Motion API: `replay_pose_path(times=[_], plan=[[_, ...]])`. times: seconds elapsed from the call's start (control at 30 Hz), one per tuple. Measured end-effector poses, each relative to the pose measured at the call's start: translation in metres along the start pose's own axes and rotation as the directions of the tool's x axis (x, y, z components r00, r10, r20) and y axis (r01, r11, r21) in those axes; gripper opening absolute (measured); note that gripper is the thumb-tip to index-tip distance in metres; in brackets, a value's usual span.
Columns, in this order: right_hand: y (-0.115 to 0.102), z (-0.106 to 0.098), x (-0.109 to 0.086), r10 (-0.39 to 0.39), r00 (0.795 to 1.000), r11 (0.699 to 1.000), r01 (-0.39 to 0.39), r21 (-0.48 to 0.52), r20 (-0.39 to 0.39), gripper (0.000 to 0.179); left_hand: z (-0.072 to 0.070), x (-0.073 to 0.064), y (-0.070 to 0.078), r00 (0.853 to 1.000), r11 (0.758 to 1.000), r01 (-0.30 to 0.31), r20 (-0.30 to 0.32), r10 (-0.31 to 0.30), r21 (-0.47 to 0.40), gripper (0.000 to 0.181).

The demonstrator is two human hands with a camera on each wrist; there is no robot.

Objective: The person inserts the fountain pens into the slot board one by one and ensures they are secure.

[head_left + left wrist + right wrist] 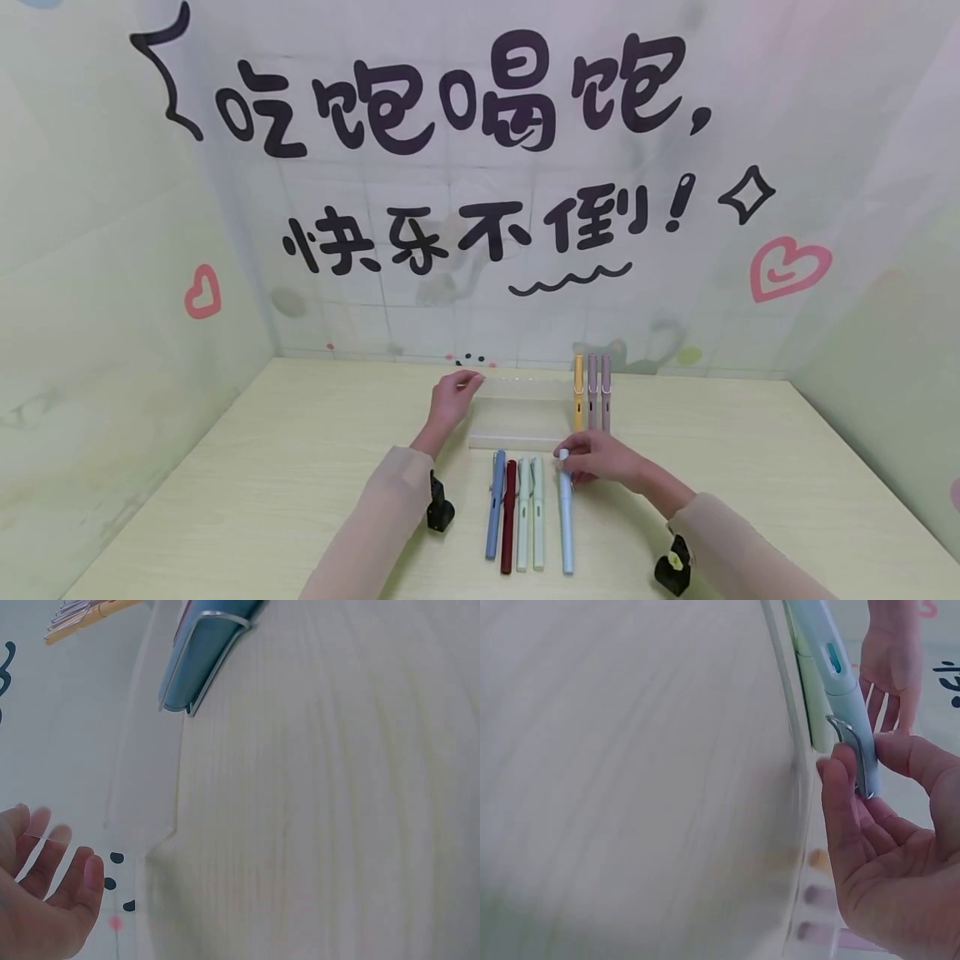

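Observation:
My right hand (600, 458) pinches the capped end of a light blue pen (567, 525) between thumb and fingers. In the right wrist view the metal clip of this light blue pen (844, 686) shows beside the fingertips. My left hand (452, 400) grips the upper left corner of a clear plastic pen stand (521, 412). In the left wrist view its fingers show through the clear panel. At the stand's right end a yellow pen (578, 392) and two mauve pens (599, 392) stand side by side, clips facing forward.
In front of the stand lie a blue pen (495, 508), a dark red pen (508, 521) and two pale green pens (530, 521) in a row, left of the light blue one. A printed backdrop (450, 325) rises behind the wooden table (262, 500).

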State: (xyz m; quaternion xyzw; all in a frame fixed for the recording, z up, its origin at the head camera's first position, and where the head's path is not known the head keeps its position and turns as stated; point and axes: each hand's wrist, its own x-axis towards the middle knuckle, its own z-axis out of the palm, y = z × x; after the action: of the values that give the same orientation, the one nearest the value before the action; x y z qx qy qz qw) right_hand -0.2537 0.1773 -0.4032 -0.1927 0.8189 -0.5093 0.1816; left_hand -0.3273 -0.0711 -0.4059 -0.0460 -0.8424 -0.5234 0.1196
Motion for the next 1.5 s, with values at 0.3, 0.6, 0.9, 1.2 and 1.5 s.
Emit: replay_pose_path(times=[0.3, 0.6, 0.9, 1.2, 1.5], plan=[[0.003, -0.001, 0.0, 0.04, 0.999, 0.989, -0.041, 0.143, 0.014, 0.036, 0.0, -0.001, -0.001, 1.0, 0.999, -0.03, -0.002, 0.03, -0.011, 0.023], [0.006, 0.001, 0.002, 0.043, 0.998, 0.985, -0.035, 0.17, -0.041, 0.039, 0.0, -0.001, -0.001, 1.0, 1.0, -0.026, -0.002, 0.026, -0.016, 0.024], [0.002, 0.001, 0.002, 0.019, 0.997, 0.979, -0.005, 0.205, -0.069, 0.042, -0.001, -0.002, 0.001, 0.999, 0.999, -0.032, -0.004, 0.032, -0.003, 0.024], [-0.017, -0.003, -0.001, -0.052, 0.982, 0.981, 0.084, 0.175, -0.182, 0.037, -0.001, -0.001, 0.0, 0.999, 0.999, -0.032, -0.01, 0.032, -0.003, 0.023], [-0.031, -0.007, -0.002, -0.089, 0.947, 0.987, 0.125, 0.099, -0.309, 0.029, -0.001, 0.0, -0.001, 0.999, 0.999, -0.036, -0.005, 0.036, -0.004, 0.024]])
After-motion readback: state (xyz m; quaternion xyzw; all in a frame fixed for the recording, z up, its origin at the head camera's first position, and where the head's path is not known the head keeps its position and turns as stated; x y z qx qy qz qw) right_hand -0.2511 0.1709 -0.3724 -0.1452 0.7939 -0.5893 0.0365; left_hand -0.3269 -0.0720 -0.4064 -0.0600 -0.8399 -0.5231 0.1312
